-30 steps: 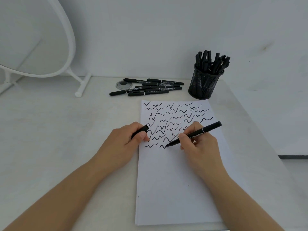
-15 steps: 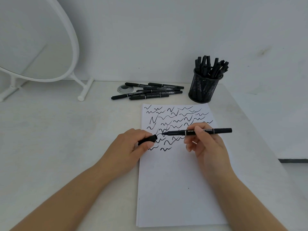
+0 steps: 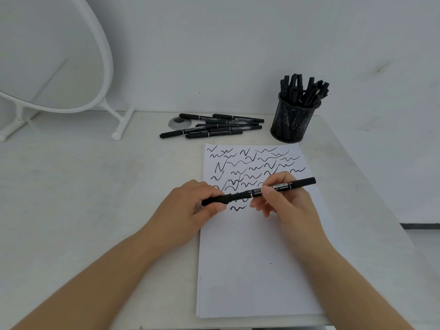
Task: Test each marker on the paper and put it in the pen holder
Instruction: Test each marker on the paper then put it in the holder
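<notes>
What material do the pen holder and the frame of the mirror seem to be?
Pen holder: probably metal mesh, matte black; its wall shows a fine grid of holes. Mirror frame: smooth white, perhaps painted metal or plastic; the look leaves this open.

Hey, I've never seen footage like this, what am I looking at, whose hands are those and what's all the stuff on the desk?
No machine here: a person wears a camera on the head, looking down at their own two hands. The left hand grips the cap end of a black marker, and the right hand pinches its barrel, above a sheet of paper covered in test squiggles. Behind it lie loose markers on the white desk, a mesh pen holder full of markers, and a round mirror on a stand.
</notes>
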### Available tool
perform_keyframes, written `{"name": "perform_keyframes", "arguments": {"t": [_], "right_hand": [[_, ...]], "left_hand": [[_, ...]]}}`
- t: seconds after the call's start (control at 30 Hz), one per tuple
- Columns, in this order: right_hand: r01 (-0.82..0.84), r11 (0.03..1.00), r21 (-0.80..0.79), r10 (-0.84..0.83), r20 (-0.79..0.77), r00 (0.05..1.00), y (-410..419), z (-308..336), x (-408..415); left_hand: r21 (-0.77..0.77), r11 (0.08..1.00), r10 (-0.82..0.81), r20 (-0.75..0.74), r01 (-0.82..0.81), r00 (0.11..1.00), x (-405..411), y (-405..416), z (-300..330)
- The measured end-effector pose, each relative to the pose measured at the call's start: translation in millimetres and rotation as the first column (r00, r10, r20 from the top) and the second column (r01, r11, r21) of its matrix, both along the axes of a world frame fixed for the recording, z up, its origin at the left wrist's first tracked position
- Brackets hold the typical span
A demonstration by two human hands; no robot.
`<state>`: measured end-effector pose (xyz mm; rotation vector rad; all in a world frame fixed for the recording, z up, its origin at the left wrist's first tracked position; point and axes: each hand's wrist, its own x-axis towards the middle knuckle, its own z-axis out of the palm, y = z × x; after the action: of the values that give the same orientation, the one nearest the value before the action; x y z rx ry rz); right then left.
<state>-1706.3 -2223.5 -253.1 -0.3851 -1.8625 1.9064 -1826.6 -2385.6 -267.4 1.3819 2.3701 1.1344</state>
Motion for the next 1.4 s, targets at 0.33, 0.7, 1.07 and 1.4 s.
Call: {"name": "perform_keyframes", "arguments": {"t": [0.33, 0.7, 1.07, 1.4], "right_hand": [[-0.120, 0.993, -0.003, 0.120, 0.001, 0.993, -2.1, 1.9, -0.5], [-0.121, 0.987, -0.104, 0.115, -0.054, 0.992, -2.8, -1.6, -0.2], [-0.123, 0.992, 0.015, 0.124, -0.057, 0.991, -4.4, -2.5, 2.4], [-0.122, 0.992, 0.028, 0.124, -0.080, 0.989, -5.8, 2.3, 1.3]], "left_hand": [[0.041, 0.999, -0.007, 0.048, 0.005, 0.999, 2.7, -0.6, 2.6], [0.049, 0.999, 0.016, 0.103, -0.021, 0.995, 16.6, 0.6, 10.4], [0.070, 0.996, -0.066, 0.239, 0.051, 0.969, 14.8, -0.2, 11.5], [0.135, 0.991, -0.045, 0.221, 0.015, 0.974, 12.0, 0.6, 16.3]]}}
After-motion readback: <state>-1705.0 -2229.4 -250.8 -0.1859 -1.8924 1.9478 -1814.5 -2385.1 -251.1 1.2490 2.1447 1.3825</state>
